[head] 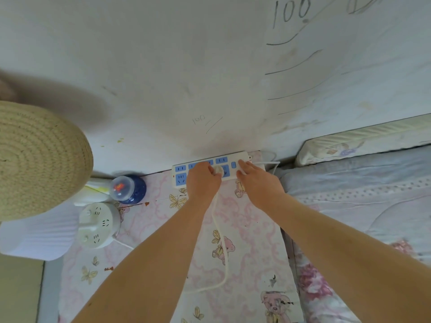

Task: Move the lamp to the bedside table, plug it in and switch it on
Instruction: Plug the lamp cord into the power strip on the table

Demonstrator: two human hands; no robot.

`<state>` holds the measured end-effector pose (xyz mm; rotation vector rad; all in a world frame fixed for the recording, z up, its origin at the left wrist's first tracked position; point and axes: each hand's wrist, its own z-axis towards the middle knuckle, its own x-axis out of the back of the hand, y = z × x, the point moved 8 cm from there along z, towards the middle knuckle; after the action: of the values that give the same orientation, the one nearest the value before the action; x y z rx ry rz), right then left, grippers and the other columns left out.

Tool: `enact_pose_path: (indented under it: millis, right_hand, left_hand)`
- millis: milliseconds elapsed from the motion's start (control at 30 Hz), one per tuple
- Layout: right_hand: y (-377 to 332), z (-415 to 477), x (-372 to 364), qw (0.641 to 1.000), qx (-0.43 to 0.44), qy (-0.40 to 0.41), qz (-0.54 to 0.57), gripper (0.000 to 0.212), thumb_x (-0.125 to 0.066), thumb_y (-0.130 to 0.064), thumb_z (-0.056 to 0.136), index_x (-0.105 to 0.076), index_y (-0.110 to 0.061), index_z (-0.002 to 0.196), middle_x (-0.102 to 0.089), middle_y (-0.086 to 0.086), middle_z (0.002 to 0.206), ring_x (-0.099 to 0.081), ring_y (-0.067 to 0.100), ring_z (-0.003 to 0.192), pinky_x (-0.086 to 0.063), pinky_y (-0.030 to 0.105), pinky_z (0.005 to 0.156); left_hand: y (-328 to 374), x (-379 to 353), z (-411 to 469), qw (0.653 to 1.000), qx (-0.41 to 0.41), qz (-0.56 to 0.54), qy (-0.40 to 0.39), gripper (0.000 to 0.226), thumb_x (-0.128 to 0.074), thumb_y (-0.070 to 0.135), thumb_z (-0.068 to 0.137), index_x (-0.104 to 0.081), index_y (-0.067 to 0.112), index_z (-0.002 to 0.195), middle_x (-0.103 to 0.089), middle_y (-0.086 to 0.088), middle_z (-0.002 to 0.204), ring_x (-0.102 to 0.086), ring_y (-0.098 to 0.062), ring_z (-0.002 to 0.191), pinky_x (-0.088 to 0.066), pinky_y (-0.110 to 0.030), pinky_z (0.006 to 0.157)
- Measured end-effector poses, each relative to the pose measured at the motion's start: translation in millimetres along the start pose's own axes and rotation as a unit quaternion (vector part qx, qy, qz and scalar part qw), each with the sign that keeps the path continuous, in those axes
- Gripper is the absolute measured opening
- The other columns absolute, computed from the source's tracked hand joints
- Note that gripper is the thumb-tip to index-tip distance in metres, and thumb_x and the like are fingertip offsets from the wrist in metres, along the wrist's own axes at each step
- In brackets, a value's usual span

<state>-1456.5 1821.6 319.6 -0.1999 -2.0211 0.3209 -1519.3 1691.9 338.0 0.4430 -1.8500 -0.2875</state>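
Left hand (203, 180) pinched on the white plug (218, 170), we push it square into the power strip (210, 169) at the worktop's (245, 229) back while our right hand (254, 180), fingers spread, pins the strip down; the lamp (35, 159) stands left.

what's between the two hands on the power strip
In the head view, between left hand and right hand: the round white plug on the white-and-blue power strip.
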Motion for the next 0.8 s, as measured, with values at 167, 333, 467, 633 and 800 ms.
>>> enact_pose_path:
  millis: [167, 333, 467, 633, 800]
  right_hand:
    - [0, 2, 3, 1.000, -0.004, 0.008, 0.010, 0.049, -0.051, -0.004, 0.090, -0.040, -0.009, 0.137, -0.020, 0.004, 0.156, -0.029, 0.019, 0.140, -0.053, 0.041, 0.091]
    - [2, 8, 3, 1.000, -0.008, 0.002, 0.002, 0.045, -0.054, -0.004, 0.088, -0.047, -0.010, 0.132, -0.029, 0.003, 0.150, -0.038, 0.019, 0.133, -0.054, 0.040, 0.084]
    - [2, 8, 1, 1.000, -0.009, 0.004, -0.001, 0.042, -0.055, -0.003, 0.087, -0.049, -0.009, 0.129, -0.030, 0.003, 0.149, -0.040, 0.019, 0.130, -0.054, 0.038, 0.077]
    - [2, 5, 3, 1.000, 0.001, 0.010, -0.005, 0.043, -0.055, -0.005, 0.087, -0.048, -0.008, 0.130, -0.030, 0.004, 0.149, -0.042, 0.020, 0.128, -0.052, 0.036, 0.073]
    - [4, 4, 2, 1.000, 0.002, 0.009, 0.004, 0.046, -0.055, -0.006, 0.089, -0.044, -0.009, 0.133, -0.028, 0.004, 0.151, -0.042, 0.021, 0.131, -0.054, 0.039, 0.080]
  left_hand:
    - [3, 2, 4, 0.999, 0.035, -0.010, -0.014, 0.031, -0.063, 0.028, 0.082, -0.046, 0.013, 0.061, -0.059, -0.008, 0.060, -0.073, -0.035, 0.068, -0.060, -0.043, 0.065]
    - [16, 1, 2, 0.999, 0.032, 0.041, -0.012, 0.024, -0.059, 0.029, 0.085, -0.062, 0.006, 0.077, -0.073, -0.014, 0.076, -0.071, -0.031, 0.071, -0.057, -0.035, 0.065]
    - [23, 0, 1, 0.997, 0.025, 0.074, -0.008, 0.025, -0.059, 0.028, 0.086, -0.063, 0.003, 0.085, -0.070, -0.013, 0.079, -0.070, -0.032, 0.074, -0.046, -0.030, 0.055]
    - [29, -8, 1, 0.994, 0.020, 0.102, -0.036, 0.021, -0.061, 0.024, 0.086, -0.062, 0.004, 0.092, -0.072, -0.014, 0.084, -0.070, -0.032, 0.078, -0.054, -0.035, 0.065]
    - [27, -10, 4, 0.994, 0.038, 0.089, -0.052, 0.026, -0.066, 0.026, 0.084, -0.062, 0.005, 0.098, -0.072, -0.014, 0.089, -0.071, -0.032, 0.080, -0.061, -0.040, 0.073]
